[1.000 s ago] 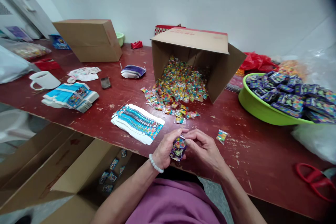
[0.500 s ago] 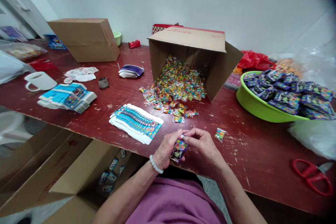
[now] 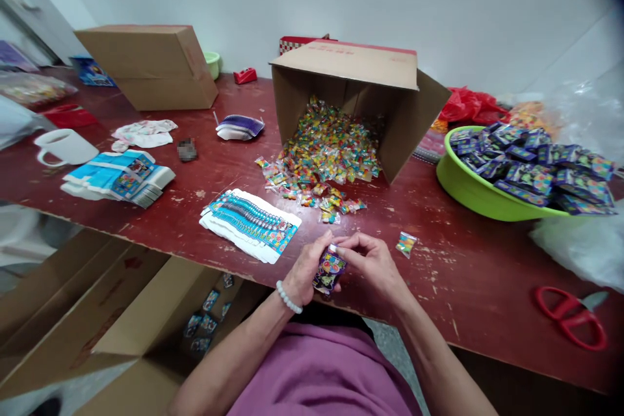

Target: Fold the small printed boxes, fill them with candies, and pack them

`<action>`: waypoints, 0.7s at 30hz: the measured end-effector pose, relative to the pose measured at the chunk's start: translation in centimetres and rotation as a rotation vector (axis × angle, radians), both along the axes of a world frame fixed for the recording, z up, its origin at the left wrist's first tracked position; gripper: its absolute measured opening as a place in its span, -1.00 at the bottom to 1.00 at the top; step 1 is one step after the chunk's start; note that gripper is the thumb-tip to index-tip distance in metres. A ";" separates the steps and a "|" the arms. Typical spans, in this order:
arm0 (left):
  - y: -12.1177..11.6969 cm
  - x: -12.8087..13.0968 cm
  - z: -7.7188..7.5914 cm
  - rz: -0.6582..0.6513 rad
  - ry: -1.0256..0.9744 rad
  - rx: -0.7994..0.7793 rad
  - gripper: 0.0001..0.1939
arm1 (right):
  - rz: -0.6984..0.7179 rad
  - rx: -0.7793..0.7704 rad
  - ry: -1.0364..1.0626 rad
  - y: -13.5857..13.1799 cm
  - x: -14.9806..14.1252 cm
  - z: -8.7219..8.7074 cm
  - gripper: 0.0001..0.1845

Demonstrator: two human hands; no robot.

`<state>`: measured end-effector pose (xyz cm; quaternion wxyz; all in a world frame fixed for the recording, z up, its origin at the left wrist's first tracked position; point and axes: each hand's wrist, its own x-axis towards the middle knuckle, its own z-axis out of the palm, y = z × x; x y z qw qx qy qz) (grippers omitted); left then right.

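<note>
My left hand (image 3: 307, 269), with a pale bead bracelet at the wrist, is wrapped round a small purple printed box (image 3: 329, 271) at the table's front edge. The fingers of my right hand (image 3: 371, 262) pinch the white flap at the box's top end. Just right of that hand lies a single clear packet of coloured candies (image 3: 406, 244). A fanned stack of flat blue cartons (image 3: 251, 224) rests to the left of my hands. Beyond them, many candy packets (image 3: 336, 149) spill out of a cardboard box (image 3: 351, 65) lying on its side.
A green basin (image 3: 480, 198) full of purple boxes stands at the right, with red scissors (image 3: 570, 317) nearer me. On the left are a white mug (image 3: 68, 146), banded blue cartons (image 3: 119, 175) and a closed cardboard box (image 3: 146, 68). Below the table edge, an open carton (image 3: 156, 302) holds small blue boxes.
The view has shifted slightly. My right fingers have moved a little over the purple box's top, where the white flap now shows more clearly. My left hand keeps its hold.
</note>
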<state>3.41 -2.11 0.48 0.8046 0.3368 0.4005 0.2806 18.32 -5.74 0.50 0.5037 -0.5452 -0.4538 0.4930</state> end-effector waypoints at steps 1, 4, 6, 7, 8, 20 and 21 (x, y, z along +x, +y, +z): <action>0.1 -0.1 0.0 0.005 0.000 -0.011 -0.46 | 0.008 0.011 -0.038 -0.1 0.0 0.0 -0.81; 0.3 -0.2 -0.1 0.028 -0.028 -0.092 -0.53 | 0.039 0.062 -0.122 -0.7 -0.3 -0.4 -0.80; 0.4 -0.1 -0.2 0.046 -0.071 -0.164 -0.55 | 0.023 0.128 -0.155 -1.0 -0.6 -0.9 -0.83; 0.4 0.0 -0.3 0.057 -0.088 -0.192 -0.55 | 0.003 0.165 -0.174 -1.1 -0.8 -1.2 -0.86; 0.4 0.1 -0.3 0.071 -0.098 -0.207 -0.56 | -0.016 0.200 -0.197 -1.2 -1.0 -1.5 -0.88; -0.3 1.7 -0.8 0.082 0.001 -0.060 -0.49 | -0.089 0.209 -0.291 -0.8 -0.2 -2.1 -0.91; -0.2 1.9 -0.6 0.087 0.011 -0.063 -0.49 | -0.094 0.181 -0.266 -0.7 -0.1 -2.0 -0.92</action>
